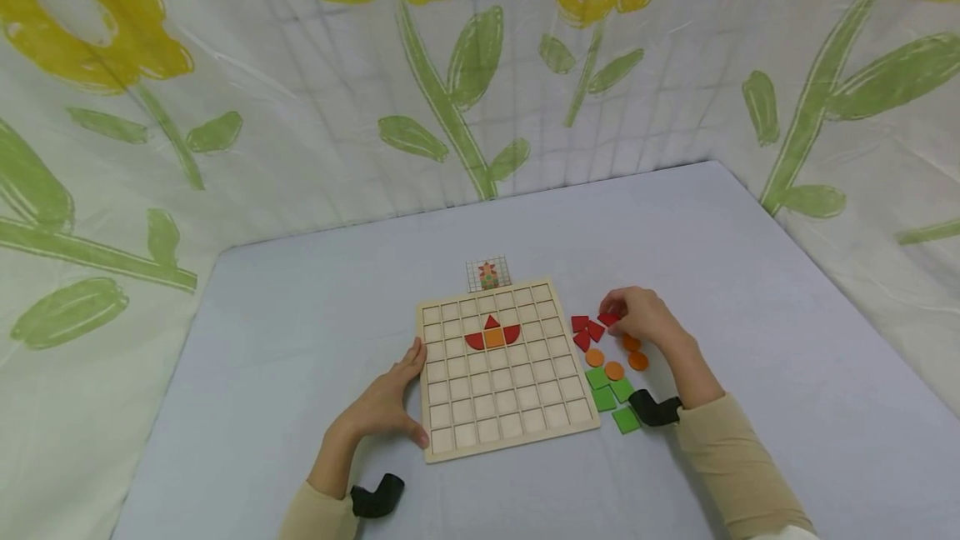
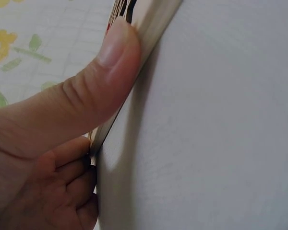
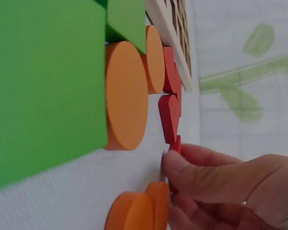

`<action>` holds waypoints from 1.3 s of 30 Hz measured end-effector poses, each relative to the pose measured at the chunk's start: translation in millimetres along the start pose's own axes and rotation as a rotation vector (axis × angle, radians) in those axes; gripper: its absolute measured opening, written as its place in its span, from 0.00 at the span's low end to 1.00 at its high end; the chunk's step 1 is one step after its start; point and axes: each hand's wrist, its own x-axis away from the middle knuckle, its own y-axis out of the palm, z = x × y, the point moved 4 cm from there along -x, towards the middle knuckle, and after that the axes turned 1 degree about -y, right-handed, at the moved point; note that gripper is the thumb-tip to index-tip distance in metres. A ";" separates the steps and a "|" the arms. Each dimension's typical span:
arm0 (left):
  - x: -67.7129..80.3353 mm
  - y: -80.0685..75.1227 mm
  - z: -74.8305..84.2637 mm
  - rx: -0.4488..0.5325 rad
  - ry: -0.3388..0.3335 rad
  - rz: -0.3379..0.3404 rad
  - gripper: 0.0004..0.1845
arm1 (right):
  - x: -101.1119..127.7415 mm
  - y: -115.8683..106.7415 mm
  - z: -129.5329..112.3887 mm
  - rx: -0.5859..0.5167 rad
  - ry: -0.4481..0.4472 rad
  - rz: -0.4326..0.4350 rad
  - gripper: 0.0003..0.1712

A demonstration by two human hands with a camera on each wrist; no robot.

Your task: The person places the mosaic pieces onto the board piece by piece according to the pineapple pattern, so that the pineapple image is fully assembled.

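Note:
My left hand [image 1: 386,398] rests against the left edge of the wooden grid board [image 1: 513,437], thumb [image 2: 120,48] and fingers spread along its rim. In the board's cells lie an orange square [image 1: 494,337], a red triangle [image 1: 492,322] above it, and red quarter-circle pieces [image 1: 475,341] on either side. To the right of the board, my right hand [image 1: 643,313] pinches a red piece [image 1: 608,319] between thumb and fingertips, close to the table. Its outline is partly hidden by the fingers. More red pieces [image 3: 170,117] lie beside that hand.
Orange discs [image 1: 614,371] and green squares [image 1: 603,399] lie loose along the board's right side. A small pattern card [image 1: 487,275] with a gridded picture stands behind the board. A flowered cloth [image 1: 315,140] hangs around the table's far edges.

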 end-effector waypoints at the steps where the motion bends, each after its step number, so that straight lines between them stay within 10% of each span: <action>1: 0.1 0.1 0.0 0.000 0.001 0.000 0.71 | -0.1 0.1 -0.4 0.000 -0.002 -0.003 0.15; 39: -0.2 0.9 -0.5 0.008 0.012 0.001 0.71 | 11.4 6.6 -37.9 -0.010 -0.121 0.150 0.13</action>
